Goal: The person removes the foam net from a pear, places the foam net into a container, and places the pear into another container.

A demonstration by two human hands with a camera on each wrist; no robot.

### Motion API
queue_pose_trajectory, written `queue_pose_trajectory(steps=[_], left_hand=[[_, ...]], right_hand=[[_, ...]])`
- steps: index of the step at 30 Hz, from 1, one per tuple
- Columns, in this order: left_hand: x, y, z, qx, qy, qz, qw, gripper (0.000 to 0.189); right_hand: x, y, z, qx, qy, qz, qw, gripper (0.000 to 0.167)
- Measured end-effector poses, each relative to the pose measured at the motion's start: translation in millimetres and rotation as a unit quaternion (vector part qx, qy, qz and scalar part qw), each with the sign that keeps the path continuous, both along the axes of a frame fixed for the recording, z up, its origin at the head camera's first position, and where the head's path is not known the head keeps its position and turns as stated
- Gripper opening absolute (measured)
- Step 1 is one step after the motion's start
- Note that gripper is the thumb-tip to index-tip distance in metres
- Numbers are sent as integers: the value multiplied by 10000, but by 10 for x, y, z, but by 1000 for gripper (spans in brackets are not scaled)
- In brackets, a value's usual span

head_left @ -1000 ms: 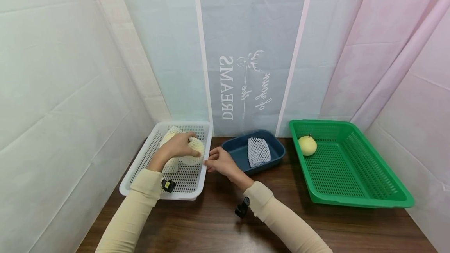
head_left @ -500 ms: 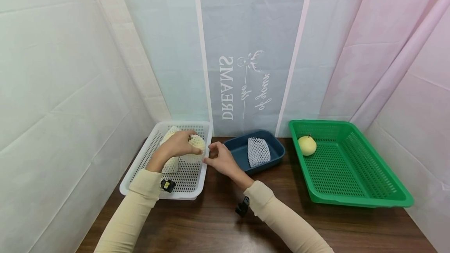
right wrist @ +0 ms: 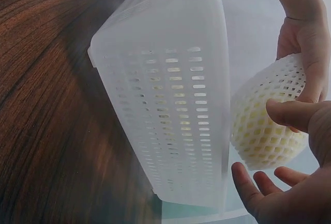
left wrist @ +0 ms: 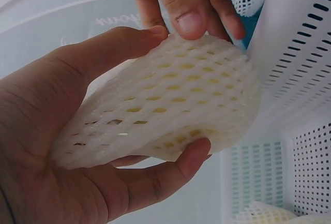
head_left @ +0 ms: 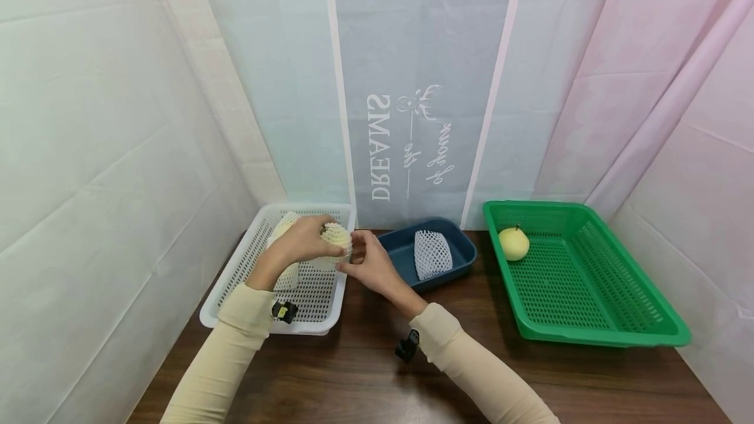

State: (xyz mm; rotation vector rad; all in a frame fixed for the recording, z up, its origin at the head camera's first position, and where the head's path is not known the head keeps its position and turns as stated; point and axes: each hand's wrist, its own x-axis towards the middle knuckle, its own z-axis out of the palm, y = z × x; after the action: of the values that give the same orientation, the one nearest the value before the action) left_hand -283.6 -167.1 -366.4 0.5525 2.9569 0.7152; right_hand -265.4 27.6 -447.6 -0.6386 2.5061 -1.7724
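My left hand (head_left: 297, 241) grips a pear in a white foam net (head_left: 336, 238), raised at the right side of the white basket (head_left: 306, 328). In the left wrist view yellow shows through the mesh of the netted pear (left wrist: 181, 89), and the loose end of the net lies toward the palm. My right hand (head_left: 375, 267) is at the other end of the netted pear. Its thumb (right wrist: 289, 113) lies against the net in the right wrist view, while the other fingers are spread apart from it. Another netted fruit (head_left: 288, 277) lies in the white basket, partly under my left hand.
A dark blue tray (head_left: 469, 250) beside my right hand holds a white foam net (head_left: 433, 254). On the right stands a green basket (head_left: 607, 337) with a bare pear (head_left: 514, 244) in its left corner. Cloth walls (head_left: 412, 31) enclose the wooden table (head_left: 353, 378).
My left hand has lifted the netted pear slightly and moved it right, toward the basket's rim. My right hand has come off the rim, its fingers opening, and up to the netted pear.
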Motion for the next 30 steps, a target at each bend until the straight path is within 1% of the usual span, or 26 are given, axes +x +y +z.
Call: queue_pose_trajectory(steps=[7, 15, 23, 27, 30], left_hand=[[22, 64, 4, 106, -18, -7, 9999, 82], [37, 98, -3, 106, 74, 6, 9999, 83], [62, 148, 20, 377, -54, 134, 9992, 85], [68, 169, 11, 453, -18, 82, 9989, 80], [76, 186, 3, 445, 74, 3, 9990, 80]], right_hand=[[11, 12, -2, -183, 164, -26, 9997, 73], [15, 39, 14, -112, 426, -182, 9989, 73], [28, 106, 27, -73, 542, -329, 9980, 69], [23, 141, 24, 25, 575, -420, 9975, 68], [19, 168, 17, 13, 574, -476, 9972, 67]])
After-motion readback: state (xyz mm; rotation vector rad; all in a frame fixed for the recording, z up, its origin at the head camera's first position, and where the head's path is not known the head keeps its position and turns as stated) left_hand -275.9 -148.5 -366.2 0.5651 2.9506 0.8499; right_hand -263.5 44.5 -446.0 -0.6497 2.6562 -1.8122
